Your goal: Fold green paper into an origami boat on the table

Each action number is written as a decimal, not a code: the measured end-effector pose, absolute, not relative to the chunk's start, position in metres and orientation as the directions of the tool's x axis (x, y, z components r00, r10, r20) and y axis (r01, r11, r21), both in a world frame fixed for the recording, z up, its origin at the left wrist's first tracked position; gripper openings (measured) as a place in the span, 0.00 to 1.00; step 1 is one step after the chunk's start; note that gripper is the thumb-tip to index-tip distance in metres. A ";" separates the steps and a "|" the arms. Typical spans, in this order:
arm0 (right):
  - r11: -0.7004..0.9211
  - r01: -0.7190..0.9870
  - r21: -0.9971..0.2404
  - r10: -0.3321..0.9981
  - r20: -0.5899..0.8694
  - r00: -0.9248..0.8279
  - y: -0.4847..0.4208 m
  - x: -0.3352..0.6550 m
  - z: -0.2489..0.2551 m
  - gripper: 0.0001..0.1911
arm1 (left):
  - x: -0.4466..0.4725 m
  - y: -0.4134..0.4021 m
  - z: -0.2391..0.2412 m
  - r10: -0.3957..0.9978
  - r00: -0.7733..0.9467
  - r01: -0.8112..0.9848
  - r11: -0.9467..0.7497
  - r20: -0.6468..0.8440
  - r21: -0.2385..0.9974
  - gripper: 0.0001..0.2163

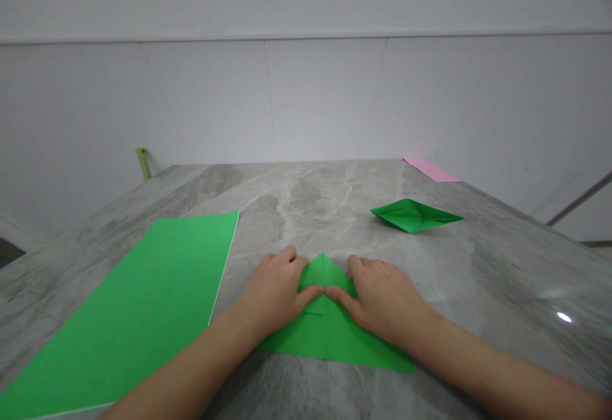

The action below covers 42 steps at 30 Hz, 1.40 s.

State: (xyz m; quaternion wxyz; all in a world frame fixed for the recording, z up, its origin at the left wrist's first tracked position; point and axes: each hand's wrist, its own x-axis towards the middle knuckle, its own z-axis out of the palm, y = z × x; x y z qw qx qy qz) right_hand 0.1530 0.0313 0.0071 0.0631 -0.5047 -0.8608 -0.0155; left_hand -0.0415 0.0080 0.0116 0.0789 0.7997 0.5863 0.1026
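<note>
A green sheet of paper, folded to a peak at its far end, lies on the table with creases along its middle. My left hand grips its left side, fingers curled at the slanted edge and thumb on top. On the other side my right hand holds it in the same way. Both thumb tips meet near the centre crease. Beyond my right hand rests a separate folded green paper shape, long, with pointed ends.
A stack of green paper lies on the left of the grey marbled table. Pink paper sits at the far right edge, by the white wall. A yellow-green strip stands beyond the far left edge.
</note>
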 end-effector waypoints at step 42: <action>0.499 0.830 -0.250 0.866 0.182 -0.466 0.038 0.162 0.006 0.21 | -0.051 0.022 0.012 0.986 0.156 0.692 -0.064 -0.062 0.719 0.10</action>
